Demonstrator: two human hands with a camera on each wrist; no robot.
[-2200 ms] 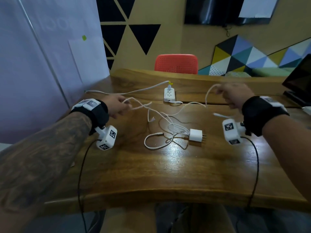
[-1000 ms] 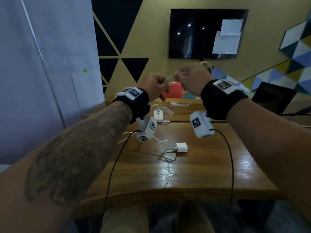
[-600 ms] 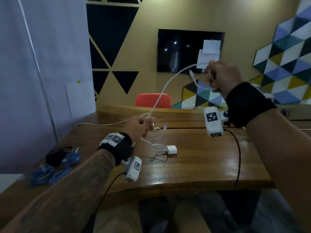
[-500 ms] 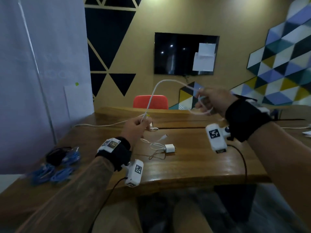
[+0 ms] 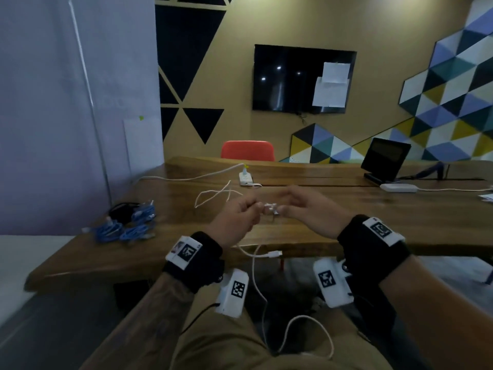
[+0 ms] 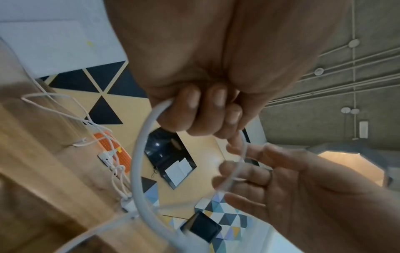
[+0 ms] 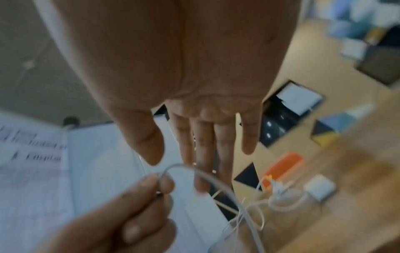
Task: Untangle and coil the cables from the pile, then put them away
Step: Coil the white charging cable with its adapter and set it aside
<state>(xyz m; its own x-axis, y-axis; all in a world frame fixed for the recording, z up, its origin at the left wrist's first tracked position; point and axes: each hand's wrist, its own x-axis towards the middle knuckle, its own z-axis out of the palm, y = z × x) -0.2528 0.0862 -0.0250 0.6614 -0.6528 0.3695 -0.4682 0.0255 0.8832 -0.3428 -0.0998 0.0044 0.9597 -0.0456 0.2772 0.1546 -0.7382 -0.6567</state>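
**Here: white cable held at frame centre**

Left hand has its fingers curled around the white cable, which loops down toward the lower frame. Right hand has straight, spread fingers touching the loop. Blue cables lie on the tabletop at left.

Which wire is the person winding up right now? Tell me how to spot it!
Look at the long brown wooden table, then the two hands in front of its near edge. The thin white charging cable is pinched in the left hand, loops past the open right hand and dangles to the lap. The other white cables lie on the table; the blue ones are bundled at its left end.
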